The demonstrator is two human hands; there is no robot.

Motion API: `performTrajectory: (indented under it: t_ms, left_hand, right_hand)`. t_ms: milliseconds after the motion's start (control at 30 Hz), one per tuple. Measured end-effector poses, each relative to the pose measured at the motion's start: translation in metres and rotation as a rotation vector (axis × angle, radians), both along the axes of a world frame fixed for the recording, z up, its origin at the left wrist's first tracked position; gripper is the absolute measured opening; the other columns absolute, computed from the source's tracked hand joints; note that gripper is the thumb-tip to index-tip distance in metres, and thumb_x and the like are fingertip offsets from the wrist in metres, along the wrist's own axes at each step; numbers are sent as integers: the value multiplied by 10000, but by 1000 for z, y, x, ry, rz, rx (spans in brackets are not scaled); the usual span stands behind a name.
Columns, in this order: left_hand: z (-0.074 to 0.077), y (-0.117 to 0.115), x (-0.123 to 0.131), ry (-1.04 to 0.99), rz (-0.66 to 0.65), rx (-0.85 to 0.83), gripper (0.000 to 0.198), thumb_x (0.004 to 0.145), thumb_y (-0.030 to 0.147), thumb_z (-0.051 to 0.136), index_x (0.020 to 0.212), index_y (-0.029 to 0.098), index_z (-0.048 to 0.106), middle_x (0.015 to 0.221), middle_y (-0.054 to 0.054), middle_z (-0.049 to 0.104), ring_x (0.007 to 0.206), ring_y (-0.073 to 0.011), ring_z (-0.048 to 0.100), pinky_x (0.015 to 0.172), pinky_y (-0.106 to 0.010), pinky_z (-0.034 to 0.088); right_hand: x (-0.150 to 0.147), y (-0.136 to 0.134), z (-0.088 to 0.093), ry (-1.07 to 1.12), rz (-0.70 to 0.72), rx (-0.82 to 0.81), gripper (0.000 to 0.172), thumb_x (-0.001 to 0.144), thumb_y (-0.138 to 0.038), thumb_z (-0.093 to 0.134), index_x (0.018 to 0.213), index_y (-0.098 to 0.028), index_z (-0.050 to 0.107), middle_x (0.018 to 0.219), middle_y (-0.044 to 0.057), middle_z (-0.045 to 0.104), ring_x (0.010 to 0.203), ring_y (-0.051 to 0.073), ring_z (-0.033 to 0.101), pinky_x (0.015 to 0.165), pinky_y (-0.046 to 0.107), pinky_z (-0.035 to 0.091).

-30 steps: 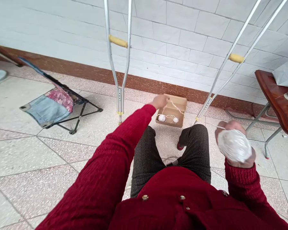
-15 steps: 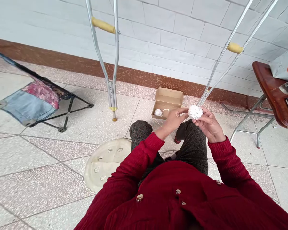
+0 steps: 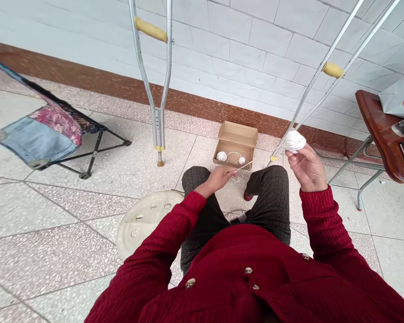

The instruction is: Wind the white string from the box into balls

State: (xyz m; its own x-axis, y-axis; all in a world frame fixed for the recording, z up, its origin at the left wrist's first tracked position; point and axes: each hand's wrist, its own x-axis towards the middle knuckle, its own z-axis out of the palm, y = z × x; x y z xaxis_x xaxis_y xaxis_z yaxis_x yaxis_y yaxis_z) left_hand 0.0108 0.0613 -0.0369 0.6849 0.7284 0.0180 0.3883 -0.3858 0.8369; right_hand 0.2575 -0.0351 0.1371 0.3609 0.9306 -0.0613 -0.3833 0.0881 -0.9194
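Head cam, left to right: folding chair with blue denim and pink floral fabric seat [image 3: 54, 139], then round cream plastic stool top [image 3: 144, 229], both clear of the work. Left hand [image 3: 218, 178] was up at the ball half a second ago; now pulled off leftward, fingertips pinched on a thin white yarn strand [image 3: 252, 160]. Open brown cardboard box [image 3: 237, 133] behind it on the floor holds a round white yarn ball [image 3: 221, 156] and a smaller white yarn ball [image 3: 242, 160], the latter no longer hidden by the hands. Large white yarn ball [image 3: 294, 141] has shifted right, gripped in right hand [image 3: 308, 168], fingers curled around its underside. Reads as: gap between hands opened, strand now nearly straight across it, ball securely held.
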Motion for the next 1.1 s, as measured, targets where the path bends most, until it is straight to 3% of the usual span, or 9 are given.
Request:
performTrajectory:
  t_ms: [67, 133, 233, 367, 467, 567, 700, 900, 1100]
  left_hand:
    - [-1, 15, -8, 136, 61, 33, 217, 916, 311, 568, 883, 224, 765, 971, -58, 784, 1011, -245, 698, 960, -361, 498]
    - [13, 25, -6, 130, 155, 45, 233, 913, 269, 571, 1034, 217, 763, 1123, -74, 766, 1130, -258, 671, 1032, -379, 476]
    - [50, 21, 14, -149, 202, -27, 384, 924, 270, 572, 1282, 170, 667, 1302, -103, 695, 1218, -241, 631, 1093, -381, 450]
    - [87, -4, 51, -417, 98, -81, 427, 880, 320, 674, 1287, 194, 661, 1289, -84, 697, 1204, -235, 626, 1092, -376, 440]
    - [88, -17, 68, -413, 131, -81, 228, 878, 346, 670, 973, 162, 763, 1025, -71, 761, 1011, -225, 672, 957, -346, 492]
    - [81, -24, 66, -358, 76, -141, 319, 923, 362, 589, 723, 163, 737, 789, -36, 733, 809, -183, 659, 812, -304, 502]
    - [76, -31, 50, -289, -26, -149, 349, 947, 362, 534, 712, 186, 722, 769, -14, 721, 775, -165, 644, 780, -283, 488]
    - [77, -37, 29, -167, -150, -63, 402, 959, 331, 484, 618, 180, 634, 685, -11, 672, 705, -149, 610, 715, -269, 448]
    - [92, -26, 17, -25, -69, 172, 323, 926, 315, 526, 658, 207, 673, 680, -18, 671, 785, -196, 624, 847, -323, 470]
  right_hand:
    - [-5, -1, -1, 6, 28, -19, 291, 632, -183, 769, 909, -245, 703, 843, -17, 705, 667, 103, 596, 579, 192, 554]
    - [-11, -1, -5, -1, 64, -41, 292, 635, -194, 777, 913, -245, 703, 832, -16, 703, 662, 108, 599, 570, 199, 546]
    - [-19, 1, -13, -38, 109, -50, 284, 648, -218, 779, 917, -245, 693, 805, -17, 690, 647, 109, 593, 558, 208, 530]
    - [-26, 5, -16, -70, 163, -52, 295, 675, -234, 776, 959, -245, 694, 854, -14, 703, 646, 106, 593, 563, 222, 525]
    - [-29, 5, -14, -83, 175, -45, 278, 682, -228, 770, 947, -238, 691, 855, -16, 702, 641, 99, 591, 561, 217, 519]
    - [-27, 5, -14, -136, 130, -51, 296, 674, -231, 776, 957, -228, 687, 840, -12, 703, 626, 104, 604, 540, 221, 511]
    - [-20, 10, -26, -284, 11, -17, 384, 608, -200, 828, 963, -215, 682, 786, -19, 699, 579, 111, 607, 499, 230, 497]
    - [-9, 34, -62, -523, -59, 4, 409, 596, -205, 817, 968, -209, 646, 809, -14, 668, 635, 123, 580, 515, 244, 506]
    - [-12, 41, -105, -655, 113, -88, 430, 594, -208, 782, 1001, -193, 646, 872, -7, 662, 692, 121, 580, 590, 250, 518]
